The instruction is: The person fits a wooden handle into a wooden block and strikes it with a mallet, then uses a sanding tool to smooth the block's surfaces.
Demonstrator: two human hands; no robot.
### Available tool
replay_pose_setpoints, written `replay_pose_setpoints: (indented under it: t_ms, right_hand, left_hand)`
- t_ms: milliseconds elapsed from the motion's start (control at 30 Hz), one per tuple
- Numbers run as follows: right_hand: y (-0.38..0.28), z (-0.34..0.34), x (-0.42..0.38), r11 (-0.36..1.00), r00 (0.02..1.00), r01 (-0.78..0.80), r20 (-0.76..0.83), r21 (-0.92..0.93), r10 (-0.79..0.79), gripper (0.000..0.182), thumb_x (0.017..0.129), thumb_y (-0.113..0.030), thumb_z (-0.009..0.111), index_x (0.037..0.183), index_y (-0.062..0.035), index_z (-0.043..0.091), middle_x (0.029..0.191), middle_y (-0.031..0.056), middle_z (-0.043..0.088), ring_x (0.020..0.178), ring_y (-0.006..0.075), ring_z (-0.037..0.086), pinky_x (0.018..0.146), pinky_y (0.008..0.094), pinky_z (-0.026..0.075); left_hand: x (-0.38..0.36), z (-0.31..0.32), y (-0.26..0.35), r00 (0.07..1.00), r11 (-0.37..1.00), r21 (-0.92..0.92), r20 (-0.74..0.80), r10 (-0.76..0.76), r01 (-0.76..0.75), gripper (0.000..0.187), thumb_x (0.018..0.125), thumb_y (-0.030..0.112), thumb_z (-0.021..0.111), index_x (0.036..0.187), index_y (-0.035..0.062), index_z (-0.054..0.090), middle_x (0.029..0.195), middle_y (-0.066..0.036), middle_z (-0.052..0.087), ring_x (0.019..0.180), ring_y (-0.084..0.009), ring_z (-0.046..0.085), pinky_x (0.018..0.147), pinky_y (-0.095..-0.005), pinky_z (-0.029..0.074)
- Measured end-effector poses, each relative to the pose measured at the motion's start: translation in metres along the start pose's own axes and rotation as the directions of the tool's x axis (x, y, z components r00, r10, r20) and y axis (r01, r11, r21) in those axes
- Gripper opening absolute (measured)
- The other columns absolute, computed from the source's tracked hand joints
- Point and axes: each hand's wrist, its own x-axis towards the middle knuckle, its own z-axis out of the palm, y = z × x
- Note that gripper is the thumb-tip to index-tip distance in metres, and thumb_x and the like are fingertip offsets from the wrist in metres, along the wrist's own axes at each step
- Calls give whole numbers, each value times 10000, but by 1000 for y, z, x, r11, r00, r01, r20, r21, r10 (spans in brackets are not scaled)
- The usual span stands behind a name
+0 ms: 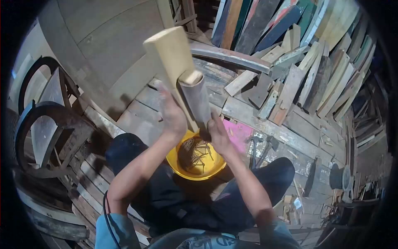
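Note:
A thick pale wooden block point(172, 54) stands tilted in front of me, with a shorter, greyer wooden piece point(195, 95) lying against its right side. My left hand point(173, 114) is at the block's left side, fingers stretched out and slightly blurred. Wrapped around the lower end of the greyer piece are the fingers of my right hand point(217, 133). Below both hands, between my legs, sits a yellow bowl point(198, 175) holding many nails point(199, 153). The lower ends of the wood overlap the bowl's far rim.
A pink sheet point(240, 135) lies right of the bowl, near a hammer point(267, 147). Stacked boards and offcuts point(290, 87) fill the right and back. Curved wooden frames point(25, 120) stand at the left, and a large panel point(112, 37) leans behind.

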Motion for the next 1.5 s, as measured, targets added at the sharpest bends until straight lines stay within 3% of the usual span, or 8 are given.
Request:
replay_pose_setpoints:
  t_ms: [167, 367, 733, 933, 1033, 1200, 1300, 1500]
  right_hand:
    - [39, 4, -17, 992, 996, 79, 55, -99, -74, 497, 960, -316, 441, 1328, 15, 395, 1261, 237, 497, 1227, 331, 458, 1003, 370, 354]
    - [24, 5, 1, 999, 998, 34, 52, 35, -35, 547, 976, -373, 409, 1361, 14, 371, 1296, 226, 484, 1274, 314, 421, 1055, 381, 305]
    - [42, -2, -21, 990, 987, 143, 79, -9, -142, 558, 972, -398, 409, 1348, 13, 378, 1297, 223, 482, 1238, 332, 451, 1020, 366, 334]
    - [-2, -5, 3, 998, 997, -18, 74, 54, 14, 612, 980, -428, 376, 1383, 32, 341, 1379, 234, 421, 1323, 324, 363, 1075, 354, 272]
    - [84, -4, -27, 980, 989, 125, 97, -157, -110, 598, 986, -419, 363, 1386, 26, 347, 1397, 229, 405, 1353, 309, 325, 1098, 333, 237]
    - [1, -11, 10, 991, 991, -84, 111, 106, 72, 567, 995, -383, 353, 1375, 36, 356, 1380, 227, 428, 1332, 310, 360, 1075, 364, 278]
    - [61, -6, -6, 999, 992, 38, 117, 34, -42, 584, 997, -386, 350, 1386, 49, 339, 1411, 217, 403, 1355, 312, 325, 1102, 382, 241]
    - [21, -6, -3, 977, 979, -184, 106, 109, 173, 611, 990, -402, 386, 1379, 67, 335, 1374, 230, 426, 1322, 297, 372, 1076, 328, 282]
  left_hand:
    - [12, -15, 4, 968, 1000, -13, 249, 19, -16, 790, 936, 655, 179, 1311, -3, 402, 1176, -102, 534, 1080, -189, 516, 967, -315, 391]
    - [-1, 5, -8, 986, 958, 240, 92, 139, -158, 832, 857, 768, 209, 1126, 39, 505, 857, -87, 573, 754, -187, 587, 659, -317, 505]
    - [8, -6, 13, 935, 995, -66, 350, -51, 79, 794, 936, 657, 201, 1245, -24, 466, 1138, -112, 567, 1048, -186, 543, 955, -307, 397]
    - [-1, 2, 1, 996, 995, -85, 67, -53, 59, 770, 895, 718, 245, 1177, 46, 491, 976, -58, 559, 872, -163, 554, 797, -297, 467]
    - [15, -15, 12, 875, 992, -93, 483, -29, 84, 765, 892, 718, 261, 1180, 48, 492, 986, -66, 570, 882, -170, 568, 798, -296, 474]
    - [-14, 41, 34, 987, 987, -130, -118, -111, 95, 670, 949, 625, 244, 1191, 43, 471, 1039, -59, 556, 947, -165, 549, 868, -294, 447]
    - [2, -5, 4, 942, 999, 20, 333, 39, -48, 697, 958, 615, 226, 1309, 38, 399, 1198, -70, 501, 1108, -178, 490, 999, -324, 377]
    - [-7, 14, 17, 996, 988, -130, 50, -72, 78, 728, 933, 661, 207, 1217, 39, 457, 1080, -74, 551, 967, -175, 545, 865, -303, 451]
